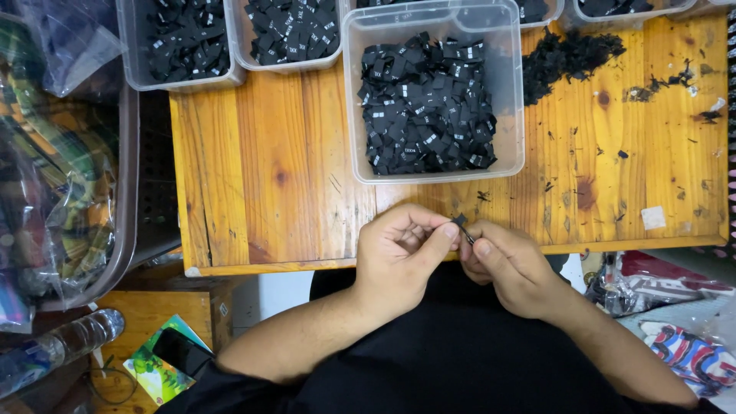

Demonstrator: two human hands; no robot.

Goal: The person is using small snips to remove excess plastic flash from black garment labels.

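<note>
My left hand [400, 253] and my right hand [507, 264] meet at the near edge of a wooden table [268, 176]. Between their thumbs and fingertips they pinch one small black fabric label [460, 223]. Just beyond them stands a clear plastic tub [507, 46] filled with many black labels bearing small white marks. A loose heap of black scraps [567, 57] lies on the wood to the tub's right.
More clear tubs [184, 46] of black labels line the table's far edge. A large bin of bagged patterned cloth [61, 184] stands on the left. A plastic bottle [54, 345] and a phone [180, 351] lie lower left; bagged fabric [675, 322] sits at the right.
</note>
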